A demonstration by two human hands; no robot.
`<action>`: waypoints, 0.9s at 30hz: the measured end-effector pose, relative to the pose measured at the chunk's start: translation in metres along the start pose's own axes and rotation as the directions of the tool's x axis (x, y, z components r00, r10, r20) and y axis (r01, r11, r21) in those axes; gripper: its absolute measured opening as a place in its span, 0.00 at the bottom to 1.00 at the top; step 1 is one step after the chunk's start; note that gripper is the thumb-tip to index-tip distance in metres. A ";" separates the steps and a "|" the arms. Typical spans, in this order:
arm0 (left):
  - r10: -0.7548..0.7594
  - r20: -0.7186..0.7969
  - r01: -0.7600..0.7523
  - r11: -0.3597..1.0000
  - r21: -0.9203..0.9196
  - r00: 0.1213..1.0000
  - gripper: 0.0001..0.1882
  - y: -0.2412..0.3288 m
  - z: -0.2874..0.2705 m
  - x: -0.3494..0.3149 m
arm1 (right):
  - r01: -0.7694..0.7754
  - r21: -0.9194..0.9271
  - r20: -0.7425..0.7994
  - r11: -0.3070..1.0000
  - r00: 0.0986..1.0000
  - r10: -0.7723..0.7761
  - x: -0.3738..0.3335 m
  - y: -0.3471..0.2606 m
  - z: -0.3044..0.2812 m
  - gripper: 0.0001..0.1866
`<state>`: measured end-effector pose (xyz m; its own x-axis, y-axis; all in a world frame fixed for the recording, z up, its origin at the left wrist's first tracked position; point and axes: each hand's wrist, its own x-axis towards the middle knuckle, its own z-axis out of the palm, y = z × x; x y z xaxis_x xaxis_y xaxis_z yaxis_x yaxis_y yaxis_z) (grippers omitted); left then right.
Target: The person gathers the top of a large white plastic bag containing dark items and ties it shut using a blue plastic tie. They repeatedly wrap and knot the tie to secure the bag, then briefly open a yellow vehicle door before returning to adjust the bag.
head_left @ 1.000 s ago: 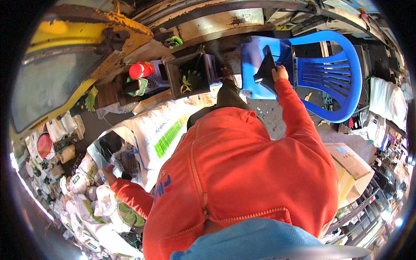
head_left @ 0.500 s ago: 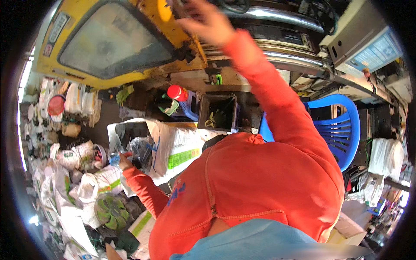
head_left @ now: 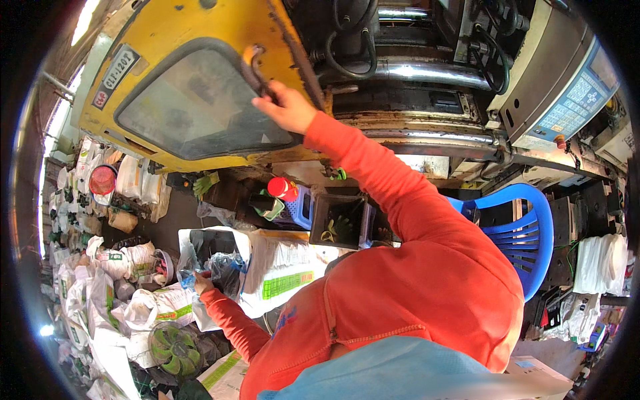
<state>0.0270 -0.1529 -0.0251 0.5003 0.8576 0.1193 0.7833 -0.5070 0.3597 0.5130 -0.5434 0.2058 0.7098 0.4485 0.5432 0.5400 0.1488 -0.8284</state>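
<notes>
My right hand [head_left: 288, 110] reaches far forward with its fingers wrapped round the lower end of a dark curved handle [head_left: 253, 69]. That handle is fixed to a yellow machine door [head_left: 220, 23] with a cloudy window [head_left: 193, 100]. Low on the left, my left hand [head_left: 202, 283] is closed on a clear bluish plastic piece [head_left: 186, 275], whose exact kind I cannot make out. It is beside the mouth of an open white sack [head_left: 241, 247], which holds clear and dark plastic [head_left: 227, 270].
Right of the door lie the machine's shiny bars [head_left: 427, 71] and a control panel [head_left: 573, 100]. A blue plastic chair [head_left: 540, 233] stands at my right. Ahead are a dark bin [head_left: 337, 220], a blue basket [head_left: 303, 205] and a red-lidded container [head_left: 283, 189]. Sacks and a green fan [head_left: 175, 348] crowd the left.
My right hand has come left and nearer across the door, onto its handle. The whole view has shifted, so the scene sits lower. My left hand stays by the sack with the plastic piece.
</notes>
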 end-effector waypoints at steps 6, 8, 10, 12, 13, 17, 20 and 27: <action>-0.166 -0.079 0.156 0.981 -0.114 0.983 0.40 0.027 -0.007 -0.014 | 0.039 0.005 -0.237 0.999 0.971 -0.037 -0.051 -0.003 -0.095 0.13; -0.139 -0.060 0.129 0.980 -0.148 0.988 0.41 0.034 -0.009 -0.017 | 0.150 0.049 -0.380 0.988 0.917 -0.120 -0.065 -0.008 -0.128 0.16; -0.213 -0.053 0.205 0.971 -0.123 0.976 0.41 0.038 -0.011 -0.019 | 0.034 0.119 -0.455 0.992 0.890 0.024 -0.082 -0.013 -0.164 0.14; -0.260 -0.043 0.251 0.956 -0.152 0.965 0.41 0.041 -0.012 -0.019 | -0.044 0.096 -0.585 0.994 0.806 0.093 -0.097 -0.016 -0.200 0.13; -0.268 -0.033 0.258 0.948 -0.189 0.963 0.41 0.041 -0.012 -0.020 | -0.007 0.037 -0.636 0.999 0.771 0.029 -0.105 -0.017 -0.219 0.12; -0.169 -0.055 0.162 0.981 -0.107 0.984 0.42 0.041 -0.009 -0.018 | 0.014 -0.098 -0.791 0.995 0.605 -0.087 -0.128 -0.015 -0.296 0.12; -0.201 -0.054 0.194 0.975 -0.113 0.978 0.41 0.033 -0.004 -0.016 | -0.123 -0.306 -0.863 0.944 0.454 -0.221 -0.143 -0.004 -0.357 0.15; 0.081 0.083 -0.114 0.806 0.581 0.993 0.22 0.006 0.016 0.005 | -0.018 -0.398 -0.841 0.917 0.406 -0.357 -0.178 0.040 -0.523 0.16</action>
<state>0.0405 -0.1535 -0.0374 0.5909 0.8036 0.0706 0.7885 -0.5569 -0.2611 0.6451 -1.0785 0.1470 0.4758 -0.6121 0.6316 0.6626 -0.2228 -0.7151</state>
